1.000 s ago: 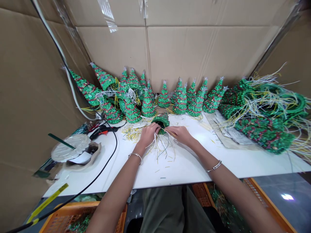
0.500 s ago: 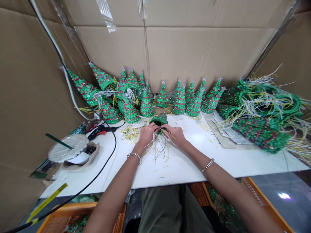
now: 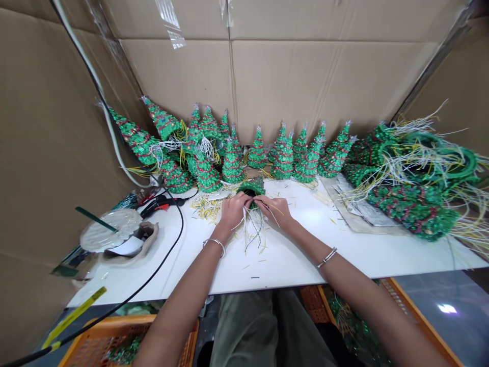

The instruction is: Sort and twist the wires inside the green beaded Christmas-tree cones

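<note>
Moved: right hand (image 3: pixel 273 210) has closed in toward left hand (image 3: pixel 233 211), both now meeting at the tree's open base.
Hands: both curled, grasping; left hand grips green beaded cone tree (image 3: pixel 251 186); right hand seems to pinch its wire leads (image 3: pixel 252 229).
Why: tree tipped, base toward the person, apparently to reach the leads.
Position: tree just above both hands, over white bench (image 3: pixel 290 267); other trees (image 3: pixel 282 160) stand behind.

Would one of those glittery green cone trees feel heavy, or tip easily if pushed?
Probably light: the held tree shows a dark hollow base. It likely tips fairly easily, being narrow-topped, and several trees already lean. Its loose wires would probably flop.
</note>
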{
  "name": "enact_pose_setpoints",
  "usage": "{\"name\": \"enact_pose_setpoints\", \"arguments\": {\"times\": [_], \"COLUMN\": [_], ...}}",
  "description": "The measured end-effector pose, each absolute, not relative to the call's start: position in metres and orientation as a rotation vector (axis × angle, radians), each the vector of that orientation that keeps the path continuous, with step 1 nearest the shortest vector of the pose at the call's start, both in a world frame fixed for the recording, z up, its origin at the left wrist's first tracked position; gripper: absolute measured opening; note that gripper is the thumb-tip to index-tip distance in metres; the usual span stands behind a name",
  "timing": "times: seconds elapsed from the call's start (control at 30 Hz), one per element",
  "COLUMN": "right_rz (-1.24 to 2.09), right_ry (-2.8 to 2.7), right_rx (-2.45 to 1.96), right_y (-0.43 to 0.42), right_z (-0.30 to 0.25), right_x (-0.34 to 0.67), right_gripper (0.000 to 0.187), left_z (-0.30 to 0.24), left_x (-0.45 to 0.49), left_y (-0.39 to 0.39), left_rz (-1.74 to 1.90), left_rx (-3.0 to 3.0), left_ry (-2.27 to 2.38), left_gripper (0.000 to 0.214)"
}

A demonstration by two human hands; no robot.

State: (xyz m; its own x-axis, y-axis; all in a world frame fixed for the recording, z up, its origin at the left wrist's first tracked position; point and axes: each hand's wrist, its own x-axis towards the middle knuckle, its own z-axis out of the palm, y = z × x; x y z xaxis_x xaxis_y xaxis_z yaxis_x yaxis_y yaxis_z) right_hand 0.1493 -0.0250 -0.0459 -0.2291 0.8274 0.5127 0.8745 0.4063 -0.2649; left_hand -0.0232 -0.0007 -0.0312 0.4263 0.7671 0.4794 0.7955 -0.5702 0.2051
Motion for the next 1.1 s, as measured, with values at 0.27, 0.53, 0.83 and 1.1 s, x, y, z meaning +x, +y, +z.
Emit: {"name": "enact_pose_setpoints", "arguments": {"times": [0.27,0.53,0.83,1.1], "right_rz": [-0.115,-0.229,-0.108,0.059], "right_ry": [-2.086,-2.225,-2.280,-2.175], "right_rx": [-1.443,-1.427,-1.450,-1.451], "right_y": [-0.022,-0.024,-0.029,-0.028], "right_z": [-0.047,-0.041,-0.032,-0.039], "right_x": [0.150,0.158,0.159,0.159], "right_gripper": [0.037,0.033,0.028,0.026], "left_z": [-0.030,-0.023,-0.016,-0.020], "left_x": [-0.023,-0.032,-0.038,-0.029], "left_y": [-0.002,0.001,0.001,-0.006], "left_rz": [-0.917,-0.853,-0.668,-0.655], "left_rx": [-2.614,-2.738,-2.854,-2.743], "left_ry": [-1.430,-1.301,-1.190,-1.317], "left_gripper": [0.030,0.020,0.023,0.024]}}
